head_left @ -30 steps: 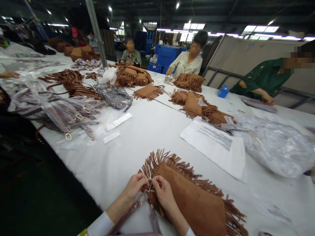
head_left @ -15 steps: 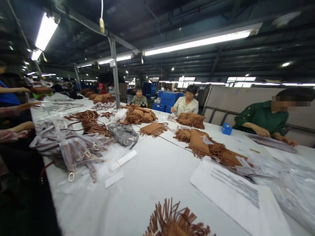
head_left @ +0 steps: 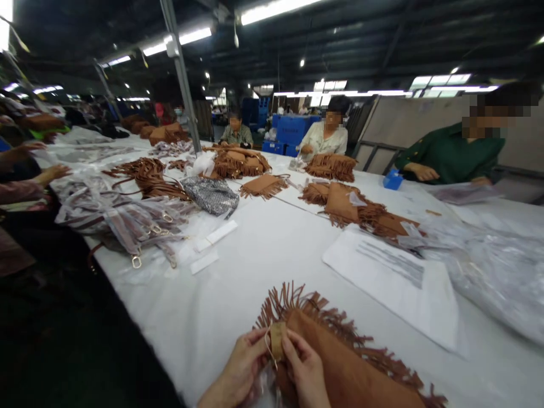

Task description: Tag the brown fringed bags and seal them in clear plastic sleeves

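Note:
At the bottom of the head view, a brown fringed bag (head_left: 348, 357) lies on the white table (head_left: 238, 283). Over its left edge, my left hand (head_left: 244, 362) and my right hand (head_left: 302, 362) pinch a small tan tag (head_left: 278, 341) from either side. A thin pale string loops from the tag beside my left fingers. Some clear plastic shows below, between the hands.
Plastic-wrapped straps (head_left: 123, 221) with metal rings lie at the left, near a grey patterned pouch (head_left: 211, 195). More brown fringed bags (head_left: 342, 201), a white printed sheet (head_left: 391, 272) and clear plastic (head_left: 497, 277) lie beyond and right. Several people work around the table.
The view has tilted down. Both my hands have come into view, holding the tag, and more of the near fringed bag shows. The person in green has shifted the plastic sheet.

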`<state>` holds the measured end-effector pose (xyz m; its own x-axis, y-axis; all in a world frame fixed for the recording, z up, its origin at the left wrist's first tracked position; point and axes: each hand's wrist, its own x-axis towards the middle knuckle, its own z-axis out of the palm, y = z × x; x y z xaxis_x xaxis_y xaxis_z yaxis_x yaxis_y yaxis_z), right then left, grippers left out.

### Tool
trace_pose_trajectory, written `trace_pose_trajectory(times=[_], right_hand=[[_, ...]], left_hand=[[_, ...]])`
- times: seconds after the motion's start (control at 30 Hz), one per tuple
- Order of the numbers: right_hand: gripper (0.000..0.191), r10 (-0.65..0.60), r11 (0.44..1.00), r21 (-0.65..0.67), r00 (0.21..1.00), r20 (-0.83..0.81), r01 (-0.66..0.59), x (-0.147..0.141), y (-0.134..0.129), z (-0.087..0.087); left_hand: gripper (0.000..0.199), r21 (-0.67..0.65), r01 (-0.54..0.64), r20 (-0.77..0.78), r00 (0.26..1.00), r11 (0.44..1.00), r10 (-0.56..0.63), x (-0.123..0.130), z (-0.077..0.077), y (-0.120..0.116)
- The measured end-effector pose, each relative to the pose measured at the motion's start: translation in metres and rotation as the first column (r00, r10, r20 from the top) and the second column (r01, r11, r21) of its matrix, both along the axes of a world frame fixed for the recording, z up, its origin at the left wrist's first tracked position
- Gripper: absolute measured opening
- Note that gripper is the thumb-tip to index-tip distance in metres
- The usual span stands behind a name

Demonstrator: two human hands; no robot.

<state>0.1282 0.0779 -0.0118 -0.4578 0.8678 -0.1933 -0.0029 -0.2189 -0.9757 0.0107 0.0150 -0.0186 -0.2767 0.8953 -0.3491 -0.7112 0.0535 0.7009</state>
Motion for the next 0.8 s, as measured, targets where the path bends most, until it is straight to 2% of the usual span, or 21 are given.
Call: trace_pose_trajectory(times=[0.07,0.13,0.27,0.43,0.53,0.57,0.63,0.7,0.73,0.8], right_hand=[[0.053,-0.019,0.998,-0.056,0.999,-0.031,0.017,0.001,-0.003,0.007],[0.053,0.003,0.997,-0.074,1.000,0.000,-0.003,0.002,-0.002,0.011],[0.045,0.042,0.998,0.034,0.994,0.103,-0.046,0.006,0.004,0.014],[0.030,0.224,0.952,0.159,0.950,0.217,-0.261,0.006,0.013,0.017],[0.028,0.335,0.909,0.162,0.905,0.263,-0.384,0.006,0.015,0.020],[0.027,0.366,0.896,0.158,0.891,0.269,-0.416,0.006,0.015,0.021],[0.027,0.408,0.878,0.155,0.877,0.256,-0.454,0.006,0.015,0.021],[0.026,0.414,0.878,0.160,0.883,0.220,-0.451,0.006,0.012,0.020],[0.026,0.402,0.887,0.156,0.893,0.203,-0.435,0.005,0.011,0.019],[0.031,0.331,0.927,0.125,0.927,0.175,-0.354,0.003,0.006,0.016]], left_hand=[[0.043,-0.023,-0.010,0.014,1.000,1.000,0.010,-0.001,0.009,-0.006],[0.042,-0.055,-0.013,0.024,1.000,0.998,0.014,-0.003,0.011,-0.008],[0.043,-0.087,-0.012,0.007,1.000,0.996,0.012,-0.006,0.002,-0.005],[0.045,-0.165,-0.053,-0.280,0.960,0.985,0.005,-0.007,-0.010,0.000],[0.033,-0.168,-0.029,-0.440,0.897,0.985,-0.049,-0.010,-0.008,0.001],[0.025,-0.157,0.006,-0.540,0.837,0.988,-0.090,-0.013,-0.004,0.001],[0.012,-0.145,0.114,-0.752,0.632,0.983,-0.185,-0.019,0.006,0.001],[0.016,-0.163,0.229,-0.893,0.379,0.960,-0.242,-0.026,0.016,0.002],[0.020,-0.174,0.269,-0.925,0.285,0.947,-0.250,-0.028,0.021,0.002],[0.026,-0.187,0.327,-0.957,0.152,0.926,-0.247,-0.029,0.029,0.002]])
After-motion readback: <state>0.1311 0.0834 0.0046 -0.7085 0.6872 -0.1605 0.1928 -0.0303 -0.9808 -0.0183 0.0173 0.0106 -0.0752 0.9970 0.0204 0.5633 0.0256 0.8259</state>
